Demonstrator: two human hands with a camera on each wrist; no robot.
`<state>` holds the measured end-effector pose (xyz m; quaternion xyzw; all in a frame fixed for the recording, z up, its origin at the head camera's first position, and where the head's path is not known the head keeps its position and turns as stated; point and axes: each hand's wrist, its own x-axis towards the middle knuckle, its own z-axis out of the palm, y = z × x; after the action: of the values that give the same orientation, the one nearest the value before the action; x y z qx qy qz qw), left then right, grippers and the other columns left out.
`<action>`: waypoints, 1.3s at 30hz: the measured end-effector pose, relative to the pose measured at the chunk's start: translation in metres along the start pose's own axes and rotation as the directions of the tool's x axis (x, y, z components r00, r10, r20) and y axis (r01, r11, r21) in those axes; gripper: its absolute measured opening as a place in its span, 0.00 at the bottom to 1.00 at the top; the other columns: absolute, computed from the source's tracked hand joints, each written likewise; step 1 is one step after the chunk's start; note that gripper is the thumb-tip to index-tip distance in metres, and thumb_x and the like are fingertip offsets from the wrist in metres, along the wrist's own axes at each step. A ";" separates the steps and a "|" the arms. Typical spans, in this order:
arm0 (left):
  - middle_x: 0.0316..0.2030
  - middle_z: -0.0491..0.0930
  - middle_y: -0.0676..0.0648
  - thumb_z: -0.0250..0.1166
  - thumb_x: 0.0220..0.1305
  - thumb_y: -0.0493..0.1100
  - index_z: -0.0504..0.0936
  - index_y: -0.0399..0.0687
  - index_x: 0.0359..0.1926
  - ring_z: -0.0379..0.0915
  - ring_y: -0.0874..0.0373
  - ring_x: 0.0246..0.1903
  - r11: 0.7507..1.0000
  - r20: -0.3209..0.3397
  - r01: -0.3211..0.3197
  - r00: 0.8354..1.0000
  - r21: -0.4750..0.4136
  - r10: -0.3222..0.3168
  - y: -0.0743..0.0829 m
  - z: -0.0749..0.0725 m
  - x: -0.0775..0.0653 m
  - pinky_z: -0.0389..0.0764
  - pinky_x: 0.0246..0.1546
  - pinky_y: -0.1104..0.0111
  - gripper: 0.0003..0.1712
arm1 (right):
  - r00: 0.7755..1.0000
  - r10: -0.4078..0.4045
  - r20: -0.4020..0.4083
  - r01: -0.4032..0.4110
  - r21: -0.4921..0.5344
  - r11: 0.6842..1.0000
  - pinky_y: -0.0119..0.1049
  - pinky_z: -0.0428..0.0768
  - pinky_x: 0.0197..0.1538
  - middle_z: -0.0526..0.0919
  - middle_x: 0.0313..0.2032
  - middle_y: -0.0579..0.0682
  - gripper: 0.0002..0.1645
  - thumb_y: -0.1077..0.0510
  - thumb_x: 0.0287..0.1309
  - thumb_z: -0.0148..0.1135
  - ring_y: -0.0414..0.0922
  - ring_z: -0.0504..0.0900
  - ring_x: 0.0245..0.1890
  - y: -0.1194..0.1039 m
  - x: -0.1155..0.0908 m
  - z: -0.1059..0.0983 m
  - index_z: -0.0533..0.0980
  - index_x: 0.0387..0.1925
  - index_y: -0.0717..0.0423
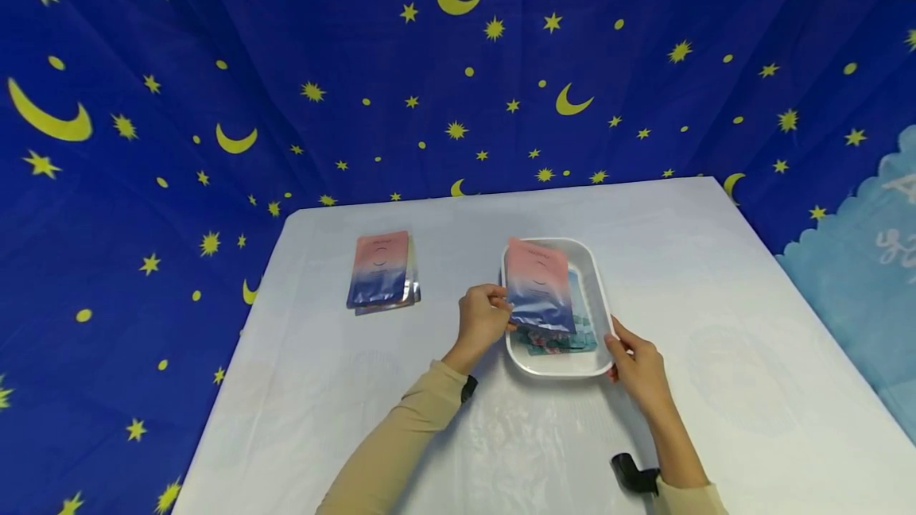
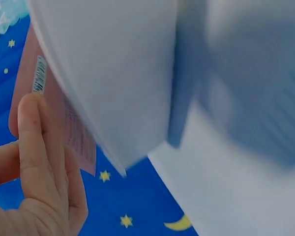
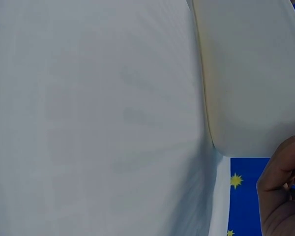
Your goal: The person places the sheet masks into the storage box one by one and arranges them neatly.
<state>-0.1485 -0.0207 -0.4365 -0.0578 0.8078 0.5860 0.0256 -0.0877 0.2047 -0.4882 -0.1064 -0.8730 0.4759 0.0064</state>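
My left hand (image 1: 483, 315) pinches the left edge of a pink-to-blue foil sachet (image 1: 538, 284), which sits over the left part of a white tray (image 1: 591, 292). In the left wrist view, the fingers (image 2: 32, 132) press against the sachet's pink back (image 2: 78, 128), where a barcode shows. Beneath it in the tray lie teal patterned packets (image 1: 581, 336), partly covered by the sachet. My right hand (image 1: 637, 364) grips the tray's right rim, its thumb over the edge. The right wrist view shows the tray's outer wall (image 3: 255, 83) with curled fingers (image 3: 280, 167) at its rim.
A stack of similar pink-and-blue sachets (image 1: 379, 269) lies on the white table (image 1: 300, 388), left of the tray. Black straps show at both wrists. A blue curtain (image 1: 372, 38) with yellow stars and moons hangs behind the table.
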 end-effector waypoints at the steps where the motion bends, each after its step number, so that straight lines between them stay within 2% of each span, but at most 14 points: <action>1: 0.21 0.76 0.44 0.59 0.46 0.25 0.79 0.32 0.37 0.74 0.60 0.11 0.999 -0.007 -0.015 1.000 0.028 0.016 0.000 0.005 -0.001 0.79 0.14 0.72 0.13 | 1.000 -0.004 -0.002 0.004 0.001 1.000 0.32 0.73 0.14 0.73 0.24 0.56 0.26 0.52 0.61 0.49 0.38 0.72 0.11 0.000 0.000 0.000 0.64 0.60 0.55; 7: 0.19 0.78 0.45 0.57 0.48 0.24 0.79 0.31 0.38 0.72 0.64 0.09 0.990 -0.016 -0.068 0.997 0.120 0.071 0.000 0.027 -0.003 0.75 0.10 0.78 0.13 | 1.000 -0.007 -0.006 0.007 0.008 1.000 0.31 0.73 0.14 0.73 0.24 0.56 0.26 0.52 0.61 0.50 0.37 0.72 0.10 -0.001 0.000 -0.001 0.65 0.60 0.55; 12: 0.21 0.79 0.46 0.63 0.50 0.31 0.79 0.32 0.40 0.73 0.65 0.11 0.982 0.039 -0.100 0.995 0.162 0.095 -0.005 0.032 -0.003 0.76 0.15 0.78 0.13 | 1.000 -0.002 -0.005 0.002 0.020 1.000 0.31 0.74 0.14 0.73 0.24 0.57 0.26 0.52 0.61 0.50 0.38 0.72 0.10 -0.002 -0.001 0.000 0.65 0.59 0.55; 14: 0.21 0.79 0.48 0.65 0.51 0.37 0.81 0.35 0.40 0.73 0.66 0.15 0.961 0.064 -0.143 0.989 0.235 0.132 -0.005 0.030 -0.004 0.76 0.18 0.78 0.14 | 1.000 -0.006 -0.008 0.006 0.021 1.000 0.32 0.74 0.14 0.73 0.23 0.56 0.26 0.52 0.61 0.49 0.39 0.72 0.10 -0.002 -0.001 0.000 0.65 0.59 0.55; 18: 0.22 0.80 0.52 0.66 0.51 0.45 0.83 0.42 0.37 0.74 0.64 0.21 0.891 0.059 -0.246 0.968 0.381 0.243 -0.002 0.021 -0.002 0.74 0.25 0.76 0.14 | 1.000 -0.007 -0.009 0.007 0.017 1.000 0.32 0.74 0.14 0.73 0.24 0.56 0.25 0.52 0.61 0.49 0.39 0.73 0.11 -0.001 0.000 0.000 0.65 0.59 0.54; 20: 0.23 0.80 0.53 0.65 0.51 0.45 0.83 0.43 0.38 0.74 0.64 0.22 0.886 0.036 -0.259 0.963 0.384 0.266 0.001 0.014 0.001 0.73 0.24 0.75 0.14 | 1.000 -0.006 -0.006 0.006 0.018 1.000 0.32 0.74 0.14 0.74 0.25 0.56 0.26 0.53 0.61 0.49 0.39 0.73 0.11 -0.001 0.000 0.001 0.65 0.60 0.55; 24: 0.23 0.80 0.52 0.65 0.51 0.45 0.83 0.45 0.38 0.73 0.66 0.17 0.927 -0.039 -0.202 0.973 0.316 0.225 0.004 -0.009 0.010 0.72 0.17 0.76 0.13 | 1.000 -0.004 0.001 0.004 0.011 1.000 0.31 0.73 0.14 0.74 0.26 0.57 0.26 0.53 0.61 0.48 0.39 0.73 0.11 -0.001 -0.001 0.000 0.64 0.60 0.56; 26: 0.23 0.80 0.52 0.65 0.51 0.45 0.83 0.46 0.38 0.73 0.66 0.17 0.936 -0.093 -0.173 0.973 0.307 0.211 0.002 -0.024 0.017 0.71 0.16 0.76 0.13 | 1.000 -0.002 0.002 0.002 0.008 1.000 0.31 0.73 0.14 0.74 0.27 0.58 0.26 0.52 0.62 0.48 0.38 0.72 0.11 -0.002 -0.001 0.000 0.64 0.60 0.56; 28: 0.24 0.81 0.51 0.65 0.50 0.46 0.83 0.47 0.38 0.74 0.64 0.18 0.931 -0.150 -0.158 0.965 0.328 0.217 -0.002 -0.042 0.024 0.72 0.17 0.74 0.13 | 1.000 0.000 0.004 0.000 0.007 1.000 0.31 0.73 0.14 0.74 0.27 0.58 0.26 0.51 0.62 0.48 0.38 0.72 0.11 -0.003 -0.001 0.000 0.64 0.60 0.56; 31: 0.26 0.81 0.49 0.66 0.50 0.47 0.83 0.49 0.38 0.76 0.58 0.23 0.920 -0.243 -0.101 0.948 0.379 0.204 -0.012 -0.074 0.035 0.73 0.23 0.68 0.13 | 1.000 0.003 0.006 -0.003 0.003 1.000 0.31 0.73 0.14 0.74 0.27 0.58 0.27 0.51 0.62 0.48 0.38 0.72 0.11 -0.003 -0.001 0.001 0.64 0.60 0.55; 35: 0.36 0.80 0.43 0.64 0.50 0.46 0.80 0.47 0.44 0.76 0.49 0.35 0.911 -0.363 0.044 0.924 0.409 0.119 -0.028 -0.121 0.049 0.75 0.33 0.58 0.18 | 1.000 -0.001 0.007 0.001 0.005 1.000 0.31 0.73 0.15 0.75 0.28 0.60 0.27 0.51 0.62 0.48 0.38 0.72 0.11 -0.003 -0.002 0.001 0.64 0.60 0.55; 39: 0.45 0.73 0.34 0.63 0.49 0.47 0.73 0.43 0.52 0.69 0.40 0.45 0.884 -0.452 0.212 0.892 0.417 0.000 -0.049 -0.162 0.059 0.72 0.42 0.51 0.27 | 1.000 -0.014 0.005 0.014 0.008 1.000 0.31 0.74 0.15 0.74 0.27 0.60 0.26 0.52 0.62 0.48 0.38 0.72 0.11 -0.004 -0.002 0.001 0.64 0.60 0.57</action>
<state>-0.1964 -0.1931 -0.4386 -0.2260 0.9025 0.3492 -0.1118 -0.0867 0.2019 -0.4853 -0.0991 -0.8718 0.4797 0.0079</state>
